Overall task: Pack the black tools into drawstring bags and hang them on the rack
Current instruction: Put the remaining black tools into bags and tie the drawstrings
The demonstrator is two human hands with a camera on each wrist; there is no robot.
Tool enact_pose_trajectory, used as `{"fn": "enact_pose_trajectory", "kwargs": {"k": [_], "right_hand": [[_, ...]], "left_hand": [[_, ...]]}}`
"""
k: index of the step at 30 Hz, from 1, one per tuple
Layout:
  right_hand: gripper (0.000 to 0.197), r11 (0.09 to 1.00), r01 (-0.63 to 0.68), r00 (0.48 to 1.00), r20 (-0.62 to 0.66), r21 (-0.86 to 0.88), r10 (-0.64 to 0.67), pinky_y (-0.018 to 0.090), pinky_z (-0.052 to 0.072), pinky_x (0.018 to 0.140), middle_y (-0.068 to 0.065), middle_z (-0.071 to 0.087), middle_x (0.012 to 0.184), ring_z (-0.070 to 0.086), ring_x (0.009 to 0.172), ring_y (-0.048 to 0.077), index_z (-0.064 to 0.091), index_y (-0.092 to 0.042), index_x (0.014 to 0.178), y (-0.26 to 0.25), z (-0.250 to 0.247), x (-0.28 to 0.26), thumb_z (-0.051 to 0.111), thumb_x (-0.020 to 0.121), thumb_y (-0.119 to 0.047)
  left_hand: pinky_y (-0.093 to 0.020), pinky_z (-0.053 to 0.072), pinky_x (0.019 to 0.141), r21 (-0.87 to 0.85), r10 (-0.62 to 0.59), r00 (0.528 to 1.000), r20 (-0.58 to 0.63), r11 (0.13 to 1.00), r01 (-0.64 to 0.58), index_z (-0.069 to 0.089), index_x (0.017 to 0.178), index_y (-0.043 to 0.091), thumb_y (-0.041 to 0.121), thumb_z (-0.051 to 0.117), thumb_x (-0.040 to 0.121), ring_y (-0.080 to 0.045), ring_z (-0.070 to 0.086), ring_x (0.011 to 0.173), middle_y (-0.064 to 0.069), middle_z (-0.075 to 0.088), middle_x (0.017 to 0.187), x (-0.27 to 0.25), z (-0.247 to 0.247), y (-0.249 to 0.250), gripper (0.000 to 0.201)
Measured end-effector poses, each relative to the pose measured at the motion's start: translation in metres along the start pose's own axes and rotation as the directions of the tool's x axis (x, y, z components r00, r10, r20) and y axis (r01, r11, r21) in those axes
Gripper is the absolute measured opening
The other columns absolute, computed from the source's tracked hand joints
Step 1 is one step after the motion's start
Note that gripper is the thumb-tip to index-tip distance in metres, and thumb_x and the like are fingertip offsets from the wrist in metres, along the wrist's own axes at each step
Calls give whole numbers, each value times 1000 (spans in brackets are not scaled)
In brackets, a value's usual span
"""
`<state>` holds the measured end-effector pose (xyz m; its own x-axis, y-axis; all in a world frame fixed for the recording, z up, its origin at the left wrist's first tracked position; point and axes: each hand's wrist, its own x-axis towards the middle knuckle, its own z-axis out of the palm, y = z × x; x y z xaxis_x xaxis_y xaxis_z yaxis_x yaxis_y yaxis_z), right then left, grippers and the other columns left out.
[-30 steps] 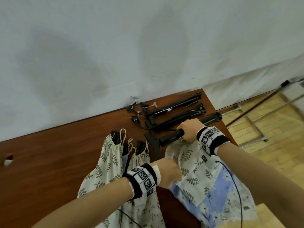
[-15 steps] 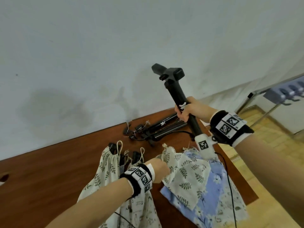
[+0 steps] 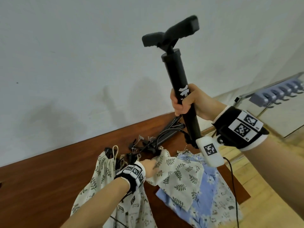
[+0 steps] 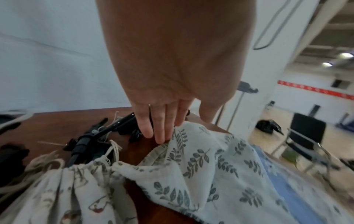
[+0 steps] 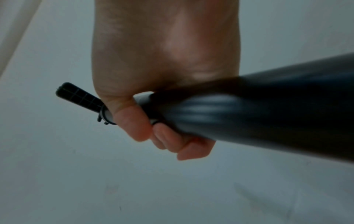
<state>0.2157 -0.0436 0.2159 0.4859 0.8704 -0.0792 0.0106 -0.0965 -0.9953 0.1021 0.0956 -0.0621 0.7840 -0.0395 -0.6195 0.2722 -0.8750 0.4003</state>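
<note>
Packing stage: partway, by my reading; one black pump (image 3: pixel 179 83) is lifted clear of the table (image 3: pixel 41 183) and no bag shows on the rack (image 3: pixel 278 94) at the right edge.
Done so far: a leaf-print bag at the left (image 3: pixel 102 171) lies gathered at its neck with a black part poking out, so it looks filled; a second printed bag (image 3: pixel 131 209) lies under the left forearm, its contents not visible.
Left to do: two black tools (image 3: pixel 164 135) lie at the table's far edge among cords and tags; the lifted pump needs bagging, and every bag needs hanging.
Right hand: the right hand (image 3: pixel 185 100) wraps fully round the pump's barrel near its middle, fingers (image 5: pixel 172 145) curled tight under it, T-handle up, lower end down over the open bag.
Left hand: the left hand (image 3: pixel 148 165) reaches to the mouth of the open leaf bag (image 3: pixel 177 175); its fingers (image 4: pixel 159 128) are nearly straight, tips at the rim, and whether the thumb pinches the cloth I cannot tell.
Pump versus bag: the pump's base is near and above the bag's mouth, not yet inside.
Underneath: a blue floral bag (image 3: pixel 212 183) lies below the leaf bag.
</note>
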Motion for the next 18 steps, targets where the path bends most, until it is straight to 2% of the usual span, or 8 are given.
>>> {"fn": "enact_pose_trajectory", "kwargs": {"k": [2,5,7,10,12,14,16,18], "right_hand": [[26,998,8,1000,12,66,-9,31,39,57,7,38,56,36,46,18,42,-8,68,-5,-1,-6,42,49,11],[27,984,-5,1000,27,176,0,30,37,56,5,38,55,34,46,18,40,-10,68,-9,-5,-12,41,49,9],[27,972,-14,1000,-2,234,14,29,37,56,4,38,55,31,46,17,39,-11,69,-8,-8,-14,41,48,7],[26,955,-39,996,-60,295,60,28,38,55,5,37,59,31,45,16,40,-11,69,-2,-11,-15,40,49,5],[26,939,-52,993,-79,339,83,29,38,56,4,36,62,31,46,15,41,-12,70,3,-11,-16,40,50,4],[26,908,-41,994,-80,416,81,29,36,57,2,34,63,31,46,14,40,-13,70,6,-9,-17,40,50,4],[27,871,-6,996,-77,491,51,28,33,58,1,33,62,30,46,13,37,-14,71,4,-7,-18,41,49,2],[27,852,45,995,-102,521,10,28,33,58,0,33,61,30,46,13,35,-14,71,0,-8,-20,39,50,1]], "left_hand": [[-38,41,103,-184,-54,998,-24,982,49,13,152,17,54,29,97,-32,50,125,-15,43,145,4,-3,-6,68],[-39,29,114,-509,-88,994,-69,860,41,10,152,26,59,29,96,-27,38,136,-6,30,154,6,-15,-4,68],[-38,28,114,-569,-97,990,-102,822,22,4,152,24,56,39,95,-24,37,137,-5,32,154,8,-22,-2,75],[-34,35,108,-493,-101,988,-116,869,31,-8,151,31,50,51,92,-26,41,134,-8,38,150,14,-25,-8,86],[-34,38,105,-435,-86,987,-139,900,17,3,150,38,49,56,89,-28,45,131,-6,40,148,20,-22,-13,82],[-33,44,96,-466,-94,980,-176,885,2,24,146,38,45,58,89,-29,55,117,-5,51,136,29,-20,-15,66],[-33,46,77,-540,-105,969,-225,841,-34,50,125,29,36,54,94,-26,60,88,-5,60,106,35,-19,-12,32],[-37,42,71,-529,-75,961,-266,845,-81,56,100,24,25,48,98,-25,54,73,-4,56,86,38,-24,-14,8]]}}
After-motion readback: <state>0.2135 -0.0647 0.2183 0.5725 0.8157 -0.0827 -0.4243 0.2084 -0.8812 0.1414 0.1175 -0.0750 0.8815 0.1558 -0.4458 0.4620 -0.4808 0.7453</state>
